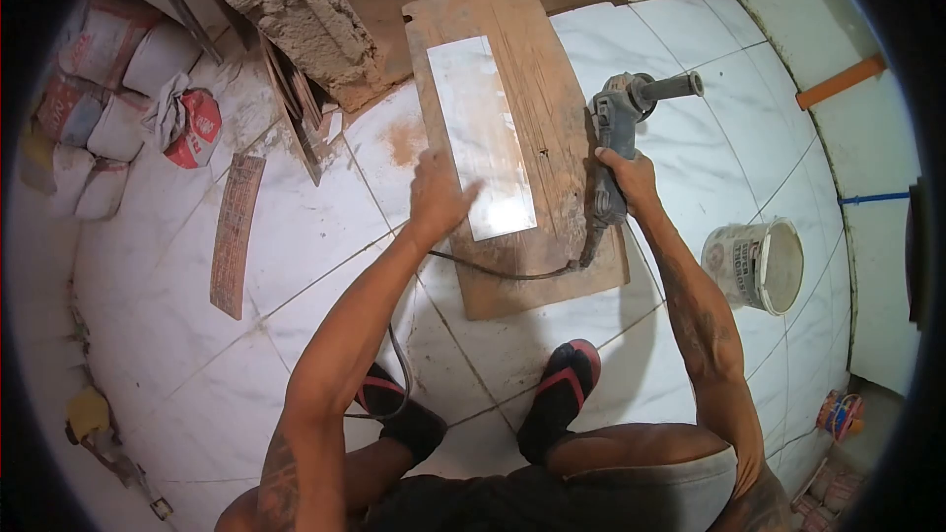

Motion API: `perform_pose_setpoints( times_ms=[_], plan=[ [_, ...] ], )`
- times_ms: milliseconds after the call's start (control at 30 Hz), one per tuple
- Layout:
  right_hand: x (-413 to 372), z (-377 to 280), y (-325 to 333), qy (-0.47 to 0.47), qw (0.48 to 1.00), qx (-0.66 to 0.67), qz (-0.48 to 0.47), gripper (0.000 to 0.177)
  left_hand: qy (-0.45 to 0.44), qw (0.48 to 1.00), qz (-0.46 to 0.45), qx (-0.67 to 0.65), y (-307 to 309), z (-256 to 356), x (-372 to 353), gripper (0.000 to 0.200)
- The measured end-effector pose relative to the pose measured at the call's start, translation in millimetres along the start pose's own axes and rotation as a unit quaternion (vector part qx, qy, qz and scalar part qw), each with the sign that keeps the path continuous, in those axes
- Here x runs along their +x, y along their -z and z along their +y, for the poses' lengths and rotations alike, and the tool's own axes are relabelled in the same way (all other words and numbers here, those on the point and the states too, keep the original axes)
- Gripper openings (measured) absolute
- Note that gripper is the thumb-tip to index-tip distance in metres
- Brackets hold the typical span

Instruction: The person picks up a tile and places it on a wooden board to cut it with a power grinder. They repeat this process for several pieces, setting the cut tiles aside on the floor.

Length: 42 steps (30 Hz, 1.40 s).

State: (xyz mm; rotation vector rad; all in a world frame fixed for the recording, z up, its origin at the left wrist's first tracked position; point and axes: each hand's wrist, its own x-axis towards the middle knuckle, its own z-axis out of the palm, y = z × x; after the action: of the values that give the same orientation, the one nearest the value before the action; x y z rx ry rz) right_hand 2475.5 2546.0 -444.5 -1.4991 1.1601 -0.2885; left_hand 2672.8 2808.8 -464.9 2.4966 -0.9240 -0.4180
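My right hand (pixel 631 180) is wrapped round the body of a grey angle grinder (pixel 616 128), whose side handle points right. The grinder is over the right edge of a worn wooden board (pixel 542 89), and its disc is hard to make out. A long white tile piece (pixel 473 103), smeared with reddish dust, lies on the board. At the tile's left edge is my left hand (pixel 440 199), slightly blurred, thumb spread from the fingers and nothing visible in it. The black power cord (pixel 493 274) runs from the grinder across the board toward my left foot.
A white bucket (pixel 754 264) lies tipped at right. A narrow brown tile strip (pixel 236 236) is on the tiled floor at left. Stacked bags (pixel 108 69) and a broken wall edge (pixel 286 10) stand at upper left. My sandalled feet (pixel 562 394) are below the board.
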Motion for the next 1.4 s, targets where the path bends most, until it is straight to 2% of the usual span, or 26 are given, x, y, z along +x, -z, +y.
perform_pose_setpoints(
  times_ms=[67,167,200,300,567,700,800,900,933,1067,1133,1233,1400],
  plan=[
    [-7.5,-0.8,5.6,0.025,1.0,0.009,-0.007,0.053,-0.086,0.993,-0.086,-0.004,1.4,10.7,-14.9,0.106],
    [-7.5,4.4,13.4,0.036,0.999,-0.005,-0.002,0.055,-0.205,0.971,-0.009,0.12,-29.7,10.7,-42.6,0.114],
    [-8.7,7.4,15.5,0.035,0.999,-0.01,0.001,0.055,-0.185,0.976,-0.028,0.11,-34.4,14.7,-45.9,0.113],
    [-15.2,12.6,18.7,0.034,0.999,-0.027,0.006,0.056,-0.192,0.976,0.003,0.107,-40.7,14.4,-45.3,0.107],
    [-40.7,-5.4,12.2,0.048,0.998,-0.04,-0.008,0.056,-0.184,0.98,-0.03,0.073,-42.7,15.1,-47.2,0.101],
    [-44.3,-11.0,3.1,0.087,0.995,-0.044,-0.022,0.055,-0.202,0.976,-0.016,0.079,-37.6,16.6,-49.9,0.097],
    [-53.6,-22.8,-7.3,0.107,0.993,-0.037,-0.041,0.057,-0.156,0.985,0.004,0.079,-28.7,26.6,-42.5,0.084],
    [-65.8,-42.3,-17.4,0.102,0.99,-0.05,-0.078,0.056,-0.215,0.953,0.058,-0.205,-0.6,44.4,-22.4,0.07],
    [-69.5,-44.3,-22.3,0.115,0.989,-0.043,-0.084,0.055,-0.228,0.944,0.073,-0.226,21.5,63.2,-24.7,0.06],
    [-87.8,-64.0,-37.1,0.079,0.981,-0.085,-0.157,0.053,-0.277,0.926,0.133,-0.218,50.0,80.4,-10.9,0.059],
    [-99.8,-74.7,-49.2,0.1,0.974,-0.103,-0.172,0.053,-0.289,0.926,0.155,-0.186,62.5,81.3,-5.5,0.057],
    [-111.3,-86.7,-64.7,0.119,0.969,-0.116,-0.181,0.056,-0.27,0.939,0.14,-0.159,85.4,69.5,-8.9,0.052],
    [-111.3,-96.9,-93.7,0.18,0.943,-0.189,-0.205,0.069,-0.232,0.95,0.195,-0.081,107.4,48.7,-18.8,0.055]
  ],
)
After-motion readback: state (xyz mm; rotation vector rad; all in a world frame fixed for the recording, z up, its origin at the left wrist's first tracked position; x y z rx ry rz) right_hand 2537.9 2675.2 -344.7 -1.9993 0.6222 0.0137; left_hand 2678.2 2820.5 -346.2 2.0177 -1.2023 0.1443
